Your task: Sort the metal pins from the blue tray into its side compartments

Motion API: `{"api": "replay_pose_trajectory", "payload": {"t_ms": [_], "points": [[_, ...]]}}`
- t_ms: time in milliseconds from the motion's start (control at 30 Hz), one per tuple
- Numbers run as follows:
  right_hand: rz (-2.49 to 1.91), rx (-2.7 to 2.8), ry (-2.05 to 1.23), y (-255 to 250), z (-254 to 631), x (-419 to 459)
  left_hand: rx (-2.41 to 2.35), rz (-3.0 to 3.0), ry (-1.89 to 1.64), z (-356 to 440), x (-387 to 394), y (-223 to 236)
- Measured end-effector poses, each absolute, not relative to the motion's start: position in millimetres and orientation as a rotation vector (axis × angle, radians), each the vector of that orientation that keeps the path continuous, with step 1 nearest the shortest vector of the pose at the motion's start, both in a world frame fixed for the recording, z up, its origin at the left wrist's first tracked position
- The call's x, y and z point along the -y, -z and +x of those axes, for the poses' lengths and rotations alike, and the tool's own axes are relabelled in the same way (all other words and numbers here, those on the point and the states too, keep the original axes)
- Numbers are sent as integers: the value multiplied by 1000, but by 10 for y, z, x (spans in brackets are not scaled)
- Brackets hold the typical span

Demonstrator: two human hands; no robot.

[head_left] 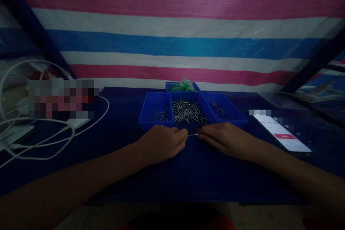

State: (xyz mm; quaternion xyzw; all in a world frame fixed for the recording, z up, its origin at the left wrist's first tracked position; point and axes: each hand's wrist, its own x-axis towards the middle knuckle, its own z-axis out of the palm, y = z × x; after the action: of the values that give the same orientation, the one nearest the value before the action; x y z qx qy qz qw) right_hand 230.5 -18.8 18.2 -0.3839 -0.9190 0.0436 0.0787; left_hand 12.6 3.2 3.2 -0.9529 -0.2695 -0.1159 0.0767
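Observation:
My left hand [161, 143] and my right hand [225, 138] rest on the dark blue table, fingertips facing each other. Between them they pinch a thin metal pin [193, 135], one hand at each end. Just behind the hands stand three blue trays: the left tray [151, 106] holds a few pins, the middle tray [201, 97] a heap of several pins, the right tray [231, 109] a few more. A fourth blue tray [169, 85] behind them holds green pieces.
A phone [283, 134] with a lit screen lies at the right. White cables [54, 133] loop over the table's left side. A striped pink, white and blue tarp [175, 25] hangs behind. Dark frame bars slant at both sides.

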Motion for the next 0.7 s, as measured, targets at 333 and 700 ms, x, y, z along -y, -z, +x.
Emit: {"api": "replay_pose_trajectory", "payload": {"t_ms": [333,700], "points": [[-1144,2746,-112,-169,2323,182,820,-2864,353,125,-29,-45],[-1134,2756,-132,-182,2320,174,824,-2868,331,135,-32,-52]]}}
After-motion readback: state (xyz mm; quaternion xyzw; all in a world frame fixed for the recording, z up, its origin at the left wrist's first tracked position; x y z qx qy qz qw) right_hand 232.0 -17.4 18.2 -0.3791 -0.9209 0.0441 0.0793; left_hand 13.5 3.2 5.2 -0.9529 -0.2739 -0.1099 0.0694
